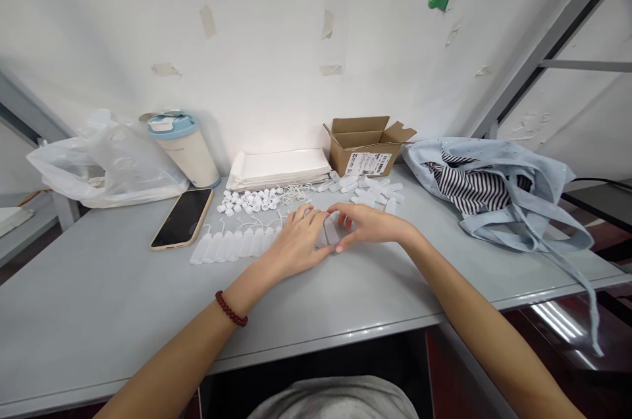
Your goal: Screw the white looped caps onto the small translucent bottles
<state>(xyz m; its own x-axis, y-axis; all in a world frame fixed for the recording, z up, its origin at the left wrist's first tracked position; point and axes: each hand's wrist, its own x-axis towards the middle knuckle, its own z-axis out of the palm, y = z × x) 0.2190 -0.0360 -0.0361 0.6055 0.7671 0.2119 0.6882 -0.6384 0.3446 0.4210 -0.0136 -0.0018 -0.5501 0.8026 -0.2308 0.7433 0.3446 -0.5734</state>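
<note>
My left hand (299, 241) lies over the right part of a row of frosted plastic tubes (232, 244), its fingers bent and the thumb apart. A thin white cord sticks out at the top of many of them. My right hand (368, 224) curves in from the right, with index finger and thumb at the two ends of a clear plastic tube (330, 232). The fingertips of both hands almost meet there, and the left palm hides some tubes. Behind the row lie small white caps (251, 200) and a heap of white cords (296, 192).
More loose tubes (378, 192) lie before an open cardboard box (365, 145). White flat packs (279, 168) are stacked by the wall. At left are a phone (182, 219), a tumbler (190, 149) and a plastic bag (108, 162); at right, a blue cloth bag (494, 182).
</note>
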